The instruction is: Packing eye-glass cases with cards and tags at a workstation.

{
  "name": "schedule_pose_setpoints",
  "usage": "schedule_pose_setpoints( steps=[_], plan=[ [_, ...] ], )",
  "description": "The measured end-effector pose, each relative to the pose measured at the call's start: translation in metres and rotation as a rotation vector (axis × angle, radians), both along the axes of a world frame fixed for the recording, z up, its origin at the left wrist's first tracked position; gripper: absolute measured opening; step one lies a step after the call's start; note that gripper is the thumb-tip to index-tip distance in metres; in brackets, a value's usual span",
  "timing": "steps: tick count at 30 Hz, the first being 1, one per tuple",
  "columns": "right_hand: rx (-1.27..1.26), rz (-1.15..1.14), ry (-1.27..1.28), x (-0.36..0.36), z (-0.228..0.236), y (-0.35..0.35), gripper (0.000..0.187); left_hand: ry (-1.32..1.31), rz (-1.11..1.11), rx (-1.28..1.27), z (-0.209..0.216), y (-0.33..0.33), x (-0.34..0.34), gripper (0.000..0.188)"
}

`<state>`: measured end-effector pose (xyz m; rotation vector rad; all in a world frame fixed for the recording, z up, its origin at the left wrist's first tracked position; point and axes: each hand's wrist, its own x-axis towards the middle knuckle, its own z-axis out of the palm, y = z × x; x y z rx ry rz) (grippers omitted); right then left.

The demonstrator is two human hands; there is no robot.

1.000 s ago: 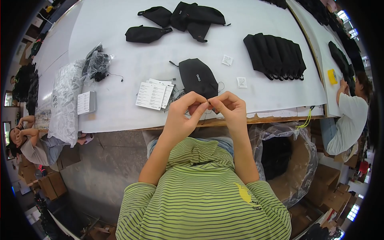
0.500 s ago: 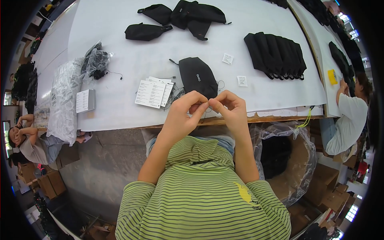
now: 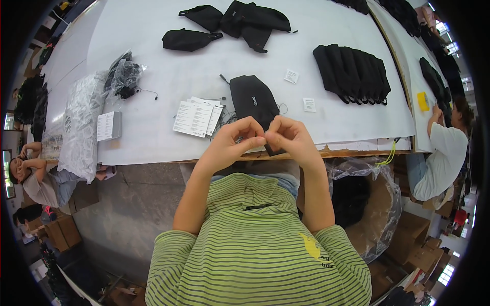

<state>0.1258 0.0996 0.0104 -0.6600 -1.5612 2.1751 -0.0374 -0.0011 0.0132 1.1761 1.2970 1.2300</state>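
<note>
My left hand and my right hand meet fingertip to fingertip over the table's near edge. Thumb and forefinger are pinched on both; whatever they hold is too small to make out. Just beyond them lies a black fabric pouch, partly hidden by my fingers, with a short strap at its upper left corner. A dark strip shows below my fingertips. Left of the pouch are white printed tags in a loose pile, with thin dark strings tangled beside them.
Several black pouches stand in a row at the right; more lie at the far side. Two small white packets sit between. Clear plastic bags and a tag stack are left. A lined box stands below the right edge. Co-workers sit both sides.
My joined fingertips have come slightly closer to my body, and a dark strip now shows beneath them. The pouch and tags have stayed in place.
</note>
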Motion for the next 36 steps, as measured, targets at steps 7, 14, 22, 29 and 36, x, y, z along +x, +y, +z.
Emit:
schedule_pose_setpoints(
  steps=[7,14,22,29,36],
  plan=[
    [1.263,0.002,-0.603,-0.051,-0.048,0.028,0.035,0.313,-0.149,0.088,-0.003,-0.006,0.028,0.014],
    [1.184,-0.106,-0.711,-0.041,-0.053,0.028,0.03,0.435,-0.005,0.327,-0.006,-0.002,0.024,0.017],
    [1.061,-0.334,-0.404,-0.012,0.023,0.011,0.011,0.976,0.318,0.442,-0.022,0.015,-0.011,0.029],
    [1.087,-0.306,-0.285,0.0,0.042,-0.002,0.01,1.143,0.289,0.603,-0.016,0.016,-0.022,0.032],
    [1.249,-0.229,-0.186,0.005,0.053,-0.008,0.01,1.032,0.154,0.697,-0.001,0.01,-0.029,0.029]
  ],
)
